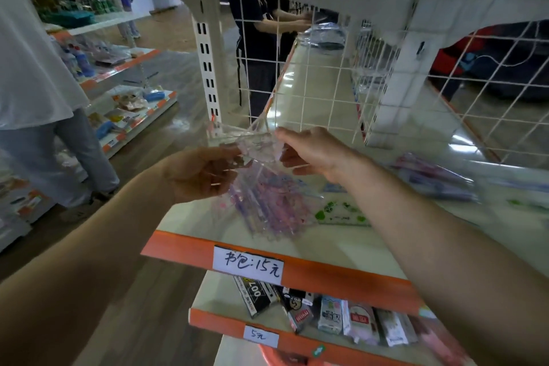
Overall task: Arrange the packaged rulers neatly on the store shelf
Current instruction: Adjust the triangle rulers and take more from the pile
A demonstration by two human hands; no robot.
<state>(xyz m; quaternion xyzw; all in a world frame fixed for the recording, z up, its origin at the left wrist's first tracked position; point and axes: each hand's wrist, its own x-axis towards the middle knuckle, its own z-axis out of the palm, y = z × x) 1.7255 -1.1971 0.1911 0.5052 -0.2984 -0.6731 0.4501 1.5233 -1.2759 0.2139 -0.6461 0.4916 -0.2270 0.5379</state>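
Grips of left hand [202,172] and right hand [315,151] pinch ruler packet [267,202] before wire mesh [320,83].

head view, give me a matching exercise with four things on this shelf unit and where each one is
Things:
1 packaged rulers
2 green-printed packet
3 handwritten price label
4 small boxes

Places:
a on the orange shelf edge
b on the lower shelf
c held by the left hand and right hand
d flat on the shelf, right of the rulers

Pairs: 1-c, 2-d, 3-a, 4-b
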